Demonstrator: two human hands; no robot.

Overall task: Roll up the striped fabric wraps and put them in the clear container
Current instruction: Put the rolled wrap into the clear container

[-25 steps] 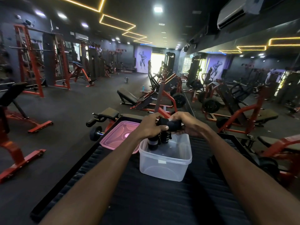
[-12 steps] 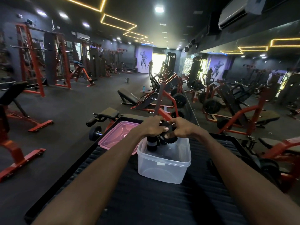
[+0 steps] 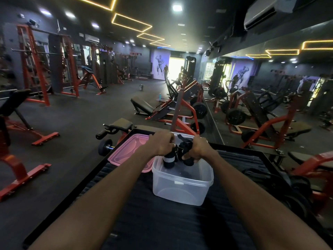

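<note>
A clear plastic container [image 3: 182, 188] stands on a black ribbed surface in front of me. Over its far rim my left hand [image 3: 161, 143] grips a rolled black wrap with a pale stripe [image 3: 169, 160], the roll pointing down into the container. Beside it my right hand [image 3: 198, 148] grips a second dark rolled wrap [image 3: 188, 161], also just inside the rim. A loose black strap end [image 3: 183, 139] sticks up between the two hands. The container's floor below the rolls looks bare.
A pink lid [image 3: 128, 150] lies left of the container, touching it. The black ribbed platform [image 3: 162, 222] has raised black edges. A dumbbell [image 3: 106, 147] lies on the floor left of it. Red gym machines and benches surround the spot; a mirror wall is on the right.
Both hands have moved closer together and lowered the rolled wraps from above the container down to its rim.
</note>
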